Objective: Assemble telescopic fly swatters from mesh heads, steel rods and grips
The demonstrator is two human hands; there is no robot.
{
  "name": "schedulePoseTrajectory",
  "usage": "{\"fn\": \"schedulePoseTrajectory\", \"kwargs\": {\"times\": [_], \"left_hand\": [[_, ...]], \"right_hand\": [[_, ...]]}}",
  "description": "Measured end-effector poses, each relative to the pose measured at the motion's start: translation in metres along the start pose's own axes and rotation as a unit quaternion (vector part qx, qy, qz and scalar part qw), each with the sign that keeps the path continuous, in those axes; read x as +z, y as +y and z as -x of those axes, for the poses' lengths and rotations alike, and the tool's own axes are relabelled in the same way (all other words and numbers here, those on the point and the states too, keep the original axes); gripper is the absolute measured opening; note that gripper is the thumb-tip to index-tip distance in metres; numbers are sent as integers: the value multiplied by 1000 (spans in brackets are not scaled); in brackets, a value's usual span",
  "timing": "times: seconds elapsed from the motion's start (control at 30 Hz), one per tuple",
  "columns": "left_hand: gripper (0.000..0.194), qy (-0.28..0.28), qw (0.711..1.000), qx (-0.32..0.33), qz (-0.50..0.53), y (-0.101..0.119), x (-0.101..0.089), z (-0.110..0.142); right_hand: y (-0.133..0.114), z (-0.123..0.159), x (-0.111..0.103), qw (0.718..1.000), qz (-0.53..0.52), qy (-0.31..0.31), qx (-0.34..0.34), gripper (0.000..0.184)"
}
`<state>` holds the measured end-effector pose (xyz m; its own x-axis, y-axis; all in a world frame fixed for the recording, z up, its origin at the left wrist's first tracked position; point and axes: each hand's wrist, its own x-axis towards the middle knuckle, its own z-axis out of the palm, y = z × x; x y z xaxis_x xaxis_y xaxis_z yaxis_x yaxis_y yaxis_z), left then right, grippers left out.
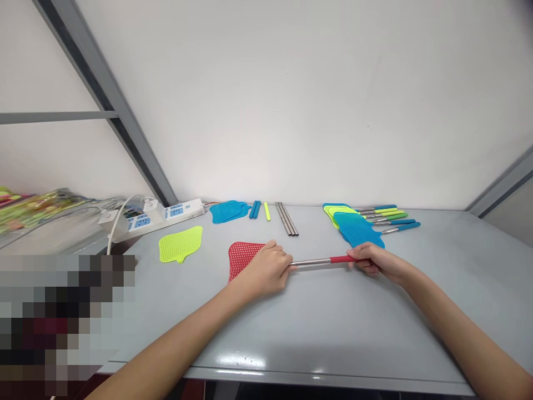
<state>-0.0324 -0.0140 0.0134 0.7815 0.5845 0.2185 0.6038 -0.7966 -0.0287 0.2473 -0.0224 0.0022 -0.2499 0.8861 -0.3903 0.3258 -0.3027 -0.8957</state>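
Observation:
A fly swatter with a red perforated head [242,259], a metal rod [312,261] and a red grip [340,259] lies across both hands, just above the table. My left hand [272,268] is closed where the head meets the rod and hides that joint. At the other end my right hand [372,259] pinches the end of the red grip. Behind my right hand, finished-looking swatters with blue heads [358,229] and a yellow-green head [339,214] overlap in a pile. Their handles [391,216] point right.
A loose yellow-green swatter head [180,244] lies left, with blue heads [229,211] behind it. Blue grips [255,210], a yellow-green grip [267,211] and three metal rods [287,219] lie near the wall. Power strips [166,214] with cables stand at the left edge.

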Motion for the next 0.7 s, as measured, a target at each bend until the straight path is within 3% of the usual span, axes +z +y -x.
{"fn": "schedulePoseTrajectory", "kwargs": {"times": [0.17, 0.3, 0.47, 0.7], "left_hand": [[33, 2, 1000, -6, 23, 0, 4, -1], [35, -11, 998, -16, 56, -5, 3, -1], [37, -15, 996, -23, 84, -15, 1, 1], [33, 16, 1000, -7, -1, -13, 5, 4]], "right_hand": [[-9, 3, 4, 975, 172, 119, -78, 39], [-15, 7, 8, 937, 283, 152, -133, 36], [-13, 5, 13, 935, 291, 135, -148, 33], [-5, -1, 19, 950, 228, 119, -180, 30]]}}
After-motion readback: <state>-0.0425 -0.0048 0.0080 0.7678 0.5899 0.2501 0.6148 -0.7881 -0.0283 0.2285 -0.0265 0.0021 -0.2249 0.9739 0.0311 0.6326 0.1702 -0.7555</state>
